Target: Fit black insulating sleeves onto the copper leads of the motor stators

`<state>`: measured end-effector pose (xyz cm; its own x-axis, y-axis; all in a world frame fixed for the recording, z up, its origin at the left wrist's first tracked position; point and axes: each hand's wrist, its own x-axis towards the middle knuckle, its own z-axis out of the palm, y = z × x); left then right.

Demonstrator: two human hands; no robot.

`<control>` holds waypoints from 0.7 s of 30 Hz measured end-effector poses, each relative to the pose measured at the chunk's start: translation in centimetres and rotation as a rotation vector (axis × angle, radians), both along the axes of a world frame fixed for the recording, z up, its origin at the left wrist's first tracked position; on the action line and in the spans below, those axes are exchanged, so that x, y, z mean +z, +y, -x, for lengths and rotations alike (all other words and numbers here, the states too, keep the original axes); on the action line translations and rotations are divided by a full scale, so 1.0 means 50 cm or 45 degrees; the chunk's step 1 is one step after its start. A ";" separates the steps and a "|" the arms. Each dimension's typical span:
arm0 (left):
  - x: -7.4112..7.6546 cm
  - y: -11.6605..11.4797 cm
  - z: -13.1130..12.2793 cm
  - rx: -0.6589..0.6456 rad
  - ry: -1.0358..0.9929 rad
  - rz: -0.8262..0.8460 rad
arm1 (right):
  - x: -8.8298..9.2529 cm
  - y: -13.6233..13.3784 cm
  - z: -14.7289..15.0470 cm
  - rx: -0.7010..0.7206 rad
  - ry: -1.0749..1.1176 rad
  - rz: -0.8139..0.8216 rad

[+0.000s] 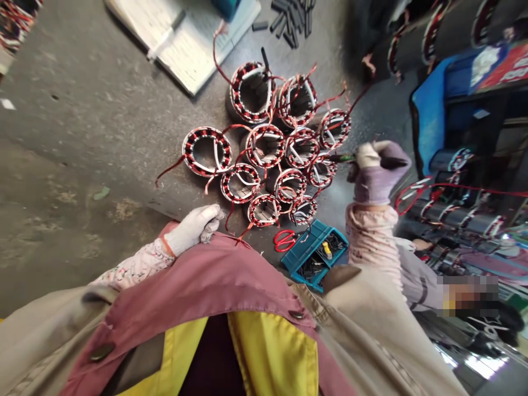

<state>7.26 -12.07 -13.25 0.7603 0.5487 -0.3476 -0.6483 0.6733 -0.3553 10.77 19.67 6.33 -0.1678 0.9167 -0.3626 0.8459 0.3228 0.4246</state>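
Note:
Several round stators (264,146) wound with red copper wire stand clustered on the grey floor ahead of me. My right hand (377,170), in a purple and white glove, is closed round a slim dark tool (344,158) with a green part, its tip pointing left at the right edge of the cluster. My left hand (193,228), in a white glove, rests with fingers curled on the pink cloth over my knee (214,275), holding nothing I can see. Loose red wire ends stick out from the stators.
A teal tray (315,256) of small parts lies by my right knee, red-handled scissors (284,240) beside it. A white board (185,38) and dark sticks (291,19) lie farther off. More wound stators (449,212) and a blue crate (433,110) stand at right, where another person sits low.

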 end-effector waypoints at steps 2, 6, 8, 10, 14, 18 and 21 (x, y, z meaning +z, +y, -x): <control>0.000 0.003 0.000 -0.017 -0.017 -0.024 | 0.024 -0.051 -0.008 -0.085 0.117 -0.057; 0.002 0.006 0.003 -0.048 -0.016 -0.063 | 0.005 -0.114 -0.077 -0.230 -0.143 0.056; 0.003 0.002 0.005 -0.038 0.009 -0.065 | -0.016 -0.118 -0.112 -0.234 -0.352 0.078; 0.003 -0.005 0.006 -0.019 0.027 -0.047 | -0.033 -0.114 -0.135 -0.209 -0.495 0.095; 0.002 -0.018 0.009 0.002 0.034 0.005 | -0.049 -0.108 -0.143 -0.126 -0.692 0.159; 0.005 -0.019 0.014 0.005 0.049 0.040 | -0.031 -0.119 -0.114 -0.046 -0.675 0.159; 0.007 -0.017 0.014 0.001 0.027 0.054 | 0.012 -0.149 -0.082 -0.031 -0.328 0.149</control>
